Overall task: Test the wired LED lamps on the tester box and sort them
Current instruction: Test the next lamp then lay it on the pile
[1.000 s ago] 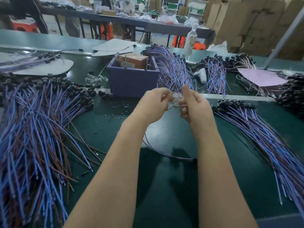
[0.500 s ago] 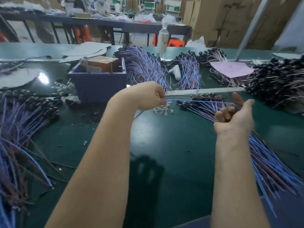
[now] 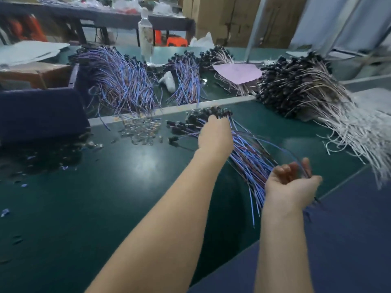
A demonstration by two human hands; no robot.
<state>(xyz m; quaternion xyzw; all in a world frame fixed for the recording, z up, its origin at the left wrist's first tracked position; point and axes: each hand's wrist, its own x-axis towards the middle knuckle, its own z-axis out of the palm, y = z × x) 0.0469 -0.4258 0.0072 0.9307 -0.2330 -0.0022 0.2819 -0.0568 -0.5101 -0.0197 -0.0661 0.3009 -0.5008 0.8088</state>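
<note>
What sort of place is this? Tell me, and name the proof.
Probably a small electronics assembly workshop: heaps of wired lamps on a green work table, another long bench behind, and stacked cardboard cartons at the back.

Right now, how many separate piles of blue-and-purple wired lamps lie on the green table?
3: a back-left pile beside the dark blue plastic box, a back-centre pile, and a front pile under the left hand. More may lie out of view.

Left hand (image 3: 214, 134) — fingertips hidden among the lamp bundle (image 3: 249, 157). Right hand (image 3: 292, 182) — hold on the thin wire (image 3: 296, 158) blurred, unclear.
</note>
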